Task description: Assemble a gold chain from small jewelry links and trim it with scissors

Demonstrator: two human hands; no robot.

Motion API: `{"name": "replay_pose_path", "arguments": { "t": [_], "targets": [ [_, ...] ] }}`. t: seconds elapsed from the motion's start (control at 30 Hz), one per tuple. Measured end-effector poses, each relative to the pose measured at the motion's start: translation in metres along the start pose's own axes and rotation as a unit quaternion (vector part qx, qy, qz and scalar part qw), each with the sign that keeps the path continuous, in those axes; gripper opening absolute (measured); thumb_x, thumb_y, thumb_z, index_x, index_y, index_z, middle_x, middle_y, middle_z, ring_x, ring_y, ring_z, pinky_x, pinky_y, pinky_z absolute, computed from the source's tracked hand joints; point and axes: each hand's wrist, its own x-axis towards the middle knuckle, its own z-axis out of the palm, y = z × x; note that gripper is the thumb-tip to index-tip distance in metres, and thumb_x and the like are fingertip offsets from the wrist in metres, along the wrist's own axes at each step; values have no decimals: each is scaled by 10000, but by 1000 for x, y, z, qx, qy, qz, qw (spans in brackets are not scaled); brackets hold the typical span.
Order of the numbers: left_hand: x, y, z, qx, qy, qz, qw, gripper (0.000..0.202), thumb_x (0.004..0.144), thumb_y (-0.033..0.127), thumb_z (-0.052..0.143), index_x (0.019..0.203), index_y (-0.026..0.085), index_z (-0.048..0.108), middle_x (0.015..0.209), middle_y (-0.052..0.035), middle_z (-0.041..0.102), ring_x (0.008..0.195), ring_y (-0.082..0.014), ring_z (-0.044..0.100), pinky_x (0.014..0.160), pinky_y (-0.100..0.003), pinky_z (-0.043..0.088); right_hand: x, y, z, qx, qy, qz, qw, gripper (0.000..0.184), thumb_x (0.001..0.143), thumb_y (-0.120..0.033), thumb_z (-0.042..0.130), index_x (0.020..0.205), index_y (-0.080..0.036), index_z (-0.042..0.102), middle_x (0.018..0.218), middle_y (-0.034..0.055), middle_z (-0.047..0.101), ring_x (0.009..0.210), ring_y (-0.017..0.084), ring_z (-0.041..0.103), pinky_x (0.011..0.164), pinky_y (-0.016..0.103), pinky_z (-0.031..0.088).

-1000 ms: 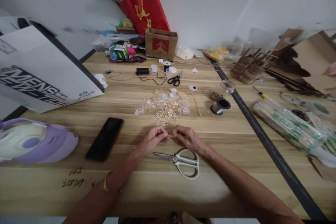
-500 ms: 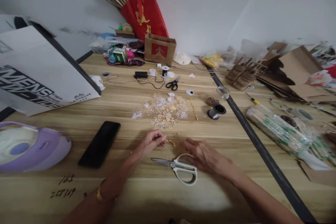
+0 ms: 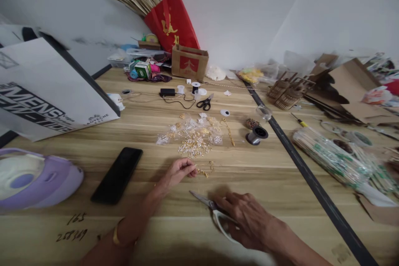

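My left hand point(image 3: 178, 172) pinches one end of a thin gold bead chain point(image 3: 205, 174), and the rest of it lies on the wood in a loose loop. Lower right, my right hand point(image 3: 251, 218) is closed over the handles of the white-handled scissors point(image 3: 222, 225), whose blades point up and left. Its fingers hide part of the handles. Beyond my left hand spreads a pile of gold and clear beads point(image 3: 193, 146) among small plastic bags. A second gold chain point(image 3: 230, 135) lies to the right of the pile.
A black phone point(image 3: 117, 176) and a purple-and-white device point(image 3: 51, 178) lie left. Farther back are black scissors point(image 3: 204, 104), a wire spool point(image 3: 256, 135) and a paper bag point(image 3: 189, 64). Wrapped sticks point(image 3: 330, 153) lie right, past a dark strip point(image 3: 299, 164). A white box point(image 3: 52, 91) stands left.
My right hand has come down and taken hold of the white-handled scissors, which have shifted and turned. My left hand stays at the gold chain.
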Motion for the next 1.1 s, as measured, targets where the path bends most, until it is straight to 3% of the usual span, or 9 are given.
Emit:
{"name": "replay_pose_path", "arguments": {
  "t": [0.07,0.13,0.23,0.3,0.43,0.57,0.77,0.87,1.1],
  "targets": [
    [0,-1,0,-2,-1,3,1000,296,702,405,666,701,116,602,697,-44,662,632,-135,601,641,-265,465,-7,9,-6,106,-19,4,994,326,730,-174,567,1053,-220,580,887,60,617,785,197,586,726,304,428],
    [1,-2,0,-6,3,5,1000,301,701,411,669,697,118,597,701,-44,663,631,-133,602,637,-264,467,-13,19,-8,273,-41,12,961,394,715,-188,607,1105,-224,567,849,46,624,744,188,598,683,291,450],
    [1,-3,0,-12,3,3,1000,299,708,411,668,711,121,597,711,-43,668,645,-134,610,648,-264,472,-15,29,-3,564,-105,18,819,441,743,-258,647,1162,-230,509,909,53,619,742,189,639,656,306,488],
    [1,-3,0,-15,0,-1,1000,297,709,409,671,722,121,600,716,-45,674,655,-140,619,656,-269,475,-11,30,5,683,-97,14,724,456,742,-291,680,1150,-219,489,942,68,614,771,202,654,682,333,496],
    [1,-2,1,-26,11,-5,1000,287,699,399,686,723,126,602,696,-40,679,654,-147,625,652,-269,476,2,24,25,740,-50,12,671,610,658,-351,771,1174,-183,494,802,36,608,671,158,620,568,245,459],
    [1,0,2,-31,16,-10,999,301,682,408,699,719,124,606,680,-38,679,654,-154,628,651,-273,478,13,20,43,807,-19,-14,590,673,642,-485,752,1182,-166,510,784,40,598,618,145,601,548,250,452],
    [1,1,4,-9,19,-4,1000,310,697,423,681,720,123,608,704,-45,686,667,-153,632,679,-282,483,20,21,52,881,-28,-8,473,588,631,-540,738,1056,-159,594,795,57,604,659,145,568,732,359,453],
    [1,0,4,-5,17,-3,1000,308,697,425,682,721,128,605,688,-38,683,672,-158,636,678,-282,487,20,19,53,893,-49,-23,447,595,649,-586,698,1035,-144,606,781,58,591,611,121,526,726,362,442],
    [1,0,6,-15,20,-17,1000,289,683,396,701,723,130,598,682,-33,683,675,-162,643,675,-281,494,21,19,58,895,-50,-26,443,584,702,-587,651,1077,-143,599,804,66,572,637,133,520,701,352,435]
  ]
}}
